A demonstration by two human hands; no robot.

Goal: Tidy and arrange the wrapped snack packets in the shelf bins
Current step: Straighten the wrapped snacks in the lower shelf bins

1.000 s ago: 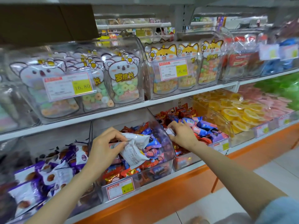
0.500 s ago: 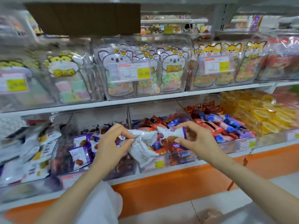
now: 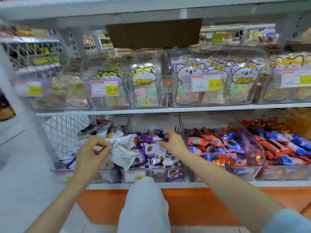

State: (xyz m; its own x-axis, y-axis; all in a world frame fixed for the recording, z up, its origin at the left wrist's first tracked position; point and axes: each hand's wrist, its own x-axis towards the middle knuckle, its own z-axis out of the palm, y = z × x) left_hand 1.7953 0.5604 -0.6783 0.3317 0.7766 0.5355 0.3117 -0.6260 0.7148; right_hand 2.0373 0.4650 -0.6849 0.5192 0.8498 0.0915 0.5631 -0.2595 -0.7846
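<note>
My left hand (image 3: 90, 154) grips a small bunch of white wrapped packets (image 3: 122, 154) in front of the lower shelf. My right hand (image 3: 172, 140) hovers over the clear bin (image 3: 151, 174) of purple-and-white snack packets (image 3: 151, 148), its fingertips and thumb pinching a purple packet (image 3: 159, 137) at the top of the pile. Left of that bin lie white and dark packets (image 3: 102, 130) beside a wire mesh panel. To the right, a clear bin (image 3: 242, 172) holds red and blue packets (image 3: 217, 143).
The upper shelf carries clear boxes of animal-print candy bags (image 3: 213, 84) with price tags. A brown cardboard flap (image 3: 154, 33) hangs above them. An orange base panel (image 3: 185, 204) runs below the shelf, and my knee (image 3: 144, 202) rises in front of it.
The view swung left along the shelf. My right hand carried a purple packet from the red-and-blue bin over to the purple bin. My left hand kept its white packets.
</note>
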